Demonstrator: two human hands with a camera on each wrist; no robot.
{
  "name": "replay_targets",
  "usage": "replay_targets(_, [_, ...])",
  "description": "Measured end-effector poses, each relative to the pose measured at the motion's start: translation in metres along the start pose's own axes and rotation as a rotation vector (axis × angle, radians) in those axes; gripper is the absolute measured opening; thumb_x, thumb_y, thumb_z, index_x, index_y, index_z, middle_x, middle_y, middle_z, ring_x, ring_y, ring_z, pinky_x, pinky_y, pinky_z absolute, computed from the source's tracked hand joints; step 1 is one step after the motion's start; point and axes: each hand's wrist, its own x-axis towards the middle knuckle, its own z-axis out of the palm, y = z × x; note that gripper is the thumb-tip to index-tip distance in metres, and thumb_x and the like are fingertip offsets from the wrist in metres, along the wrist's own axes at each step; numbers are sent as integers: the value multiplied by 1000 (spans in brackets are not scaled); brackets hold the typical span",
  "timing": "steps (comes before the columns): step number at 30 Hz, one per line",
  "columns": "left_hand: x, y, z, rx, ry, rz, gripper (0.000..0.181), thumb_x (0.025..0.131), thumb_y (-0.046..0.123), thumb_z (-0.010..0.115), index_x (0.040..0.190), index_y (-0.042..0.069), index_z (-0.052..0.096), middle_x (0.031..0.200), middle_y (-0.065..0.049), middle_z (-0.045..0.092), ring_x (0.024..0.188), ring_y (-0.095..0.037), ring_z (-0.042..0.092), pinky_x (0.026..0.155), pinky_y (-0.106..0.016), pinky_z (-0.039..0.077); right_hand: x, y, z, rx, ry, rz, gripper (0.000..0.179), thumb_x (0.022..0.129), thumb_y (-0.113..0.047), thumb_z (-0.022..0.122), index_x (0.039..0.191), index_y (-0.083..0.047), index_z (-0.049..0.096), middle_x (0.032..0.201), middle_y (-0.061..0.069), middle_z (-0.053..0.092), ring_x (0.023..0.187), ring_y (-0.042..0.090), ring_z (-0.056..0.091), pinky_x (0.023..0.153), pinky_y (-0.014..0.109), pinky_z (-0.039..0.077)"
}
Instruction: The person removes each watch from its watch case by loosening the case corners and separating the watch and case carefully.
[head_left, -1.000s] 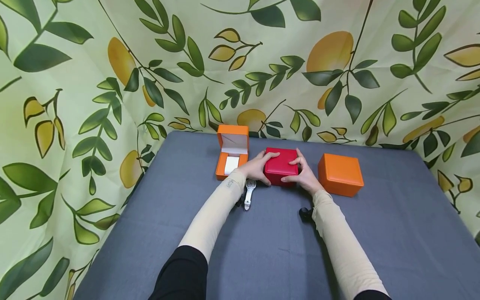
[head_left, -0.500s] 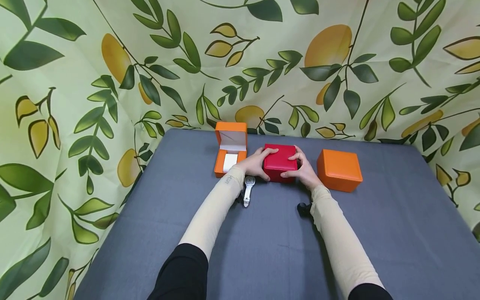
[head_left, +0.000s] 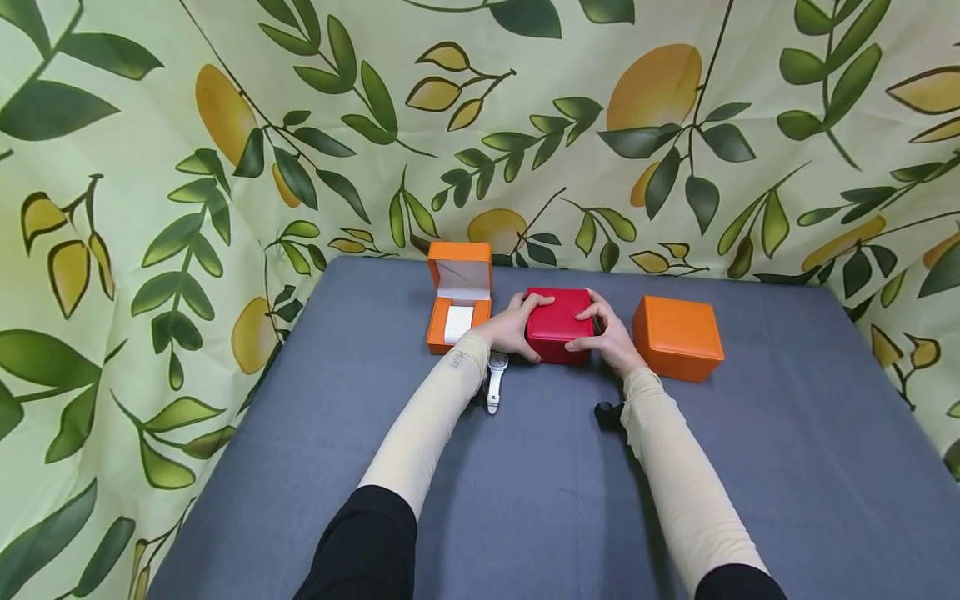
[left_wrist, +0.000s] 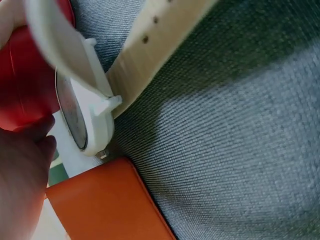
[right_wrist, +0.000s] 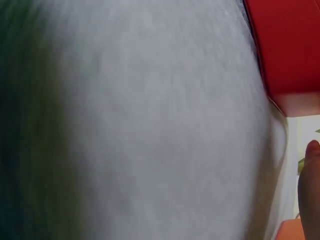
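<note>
Broadly, a leaf-and-fruit patterned cloth [head_left: 547,167] hangs behind and to the left of a grey-covered desk [head_left: 547,475]. On the desk a closed orange box [head_left: 678,337] sits on the person's right, and an open orange box [head_left: 460,251] on the left, its lid raised at the far side. Between the two is the red box [head_left: 559,318], its lid apparently down, its front edge running left to right before the person. The left hand [head_left: 512,326] grips its left side, thumb low at the near corner and fingers over the top; the right hand [head_left: 611,340] holds its right side, fingers bent onto the top edge, thumb across the front. So neither hand is nearer: the box lies between both sets of fingers, its nearly square top showing no clear long axis. The right wrist view is mostly blur, so how the right fingertips meet the box is hard to confirm. Smaller again, a white watch [head_left: 494,385] lies just beside the left wrist, strap pointing toward the person, and a white pad [head_left: 458,322] fills the open orange box.
</note>
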Motion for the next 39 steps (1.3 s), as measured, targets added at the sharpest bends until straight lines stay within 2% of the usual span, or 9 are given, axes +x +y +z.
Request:
replay_targets(5, [0, 1, 0, -17, -4, 2, 97, 64, 23, 83, 140, 33, 23, 147, -13, 16, 123, -28, 40, 92, -36, 48, -6, -13, 0, -38, -57, -2, 34, 67, 1, 71, 90, -9, 48, 157, 11, 7, 142, 34, 8, 113, 55, 17])
replay_targets(10, [0, 2, -1, -29, -16, 10, 96, 66, 21, 82, 140, 31, 22, 151, -14, 11, 127, -29, 37, 95, -37, 46, -8, -16, 2, -19, -81, 21, 35, 70, 1, 69, 92, -11, 44, 159, 6, -4, 144, 31, 2, 115, 52, 14])
replay_targets(14, [-2, 3, -2, -34, -18, 20, 96, 66, 20, 82, 140, 30, 22, 150, -13, 16, 127, -28, 37, 95, -38, 46, -7, -17, 2, -30, -110, 26, 40, 70, 1, 70, 94, -12, 41, 159, 3, -8, 144, 31, 0, 114, 53, 18])
replay_targets(19, [-3, 3, -3, -28, -31, 21, 95, 66, 19, 81, 140, 29, 22, 147, -12, 20, 125, -26, 38, 94, -36, 46, -7, -15, 3, -51, -116, 26, 43, 67, 3, 71, 94, -11, 40, 158, 6, -5, 143, 32, 5, 110, 54, 25])
replay_targets(26, [-4, 5, -4, -29, -39, 26, 95, 66, 16, 81, 140, 29, 21, 148, -12, 18, 125, -26, 38, 93, -36, 47, -8, -14, 7, -25, -75, -10, 42, 66, 5, 70, 90, -11, 40, 158, 9, -6, 143, 33, 2, 112, 55, 19])
replay_targets(29, [-5, 4, -4, -35, -38, 17, 96, 66, 16, 81, 140, 29, 21, 149, -12, 17, 125, -26, 37, 93, -36, 47, -7, -10, 7, -11, -73, -7, 43, 66, 4, 70, 91, -14, 41, 158, 10, -3, 142, 33, 4, 111, 57, 19])
replay_targets(32, [-5, 4, -5, -49, -33, 13, 96, 65, 15, 81, 140, 29, 21, 148, -12, 18, 125, -26, 37, 93, -36, 47, -1, 1, 3, -51, -58, 1, 46, 65, 0, 73, 92, -21, 44, 158, 7, 2, 142, 32, 6, 111, 57, 21])
replay_targets(35, [-4, 2, -3, -58, -25, 12, 97, 65, 15, 81, 140, 31, 21, 148, -11, 18, 124, -27, 38, 93, -36, 47, 5, 12, -2, -124, -44, -11, 48, 64, -4, 76, 94, -26, 46, 157, 6, 6, 141, 33, 8, 113, 59, 11])
replay_targets(39, [-2, 1, -1, -59, -19, 1, 102, 64, 15, 82, 141, 37, 18, 149, -12, 15, 124, -28, 37, 91, -37, 47, 6, 14, -3, -135, -22, -15, 47, 64, -5, 75, 94, -26, 46, 157, 6, 10, 141, 31, 10, 113, 58, 7])
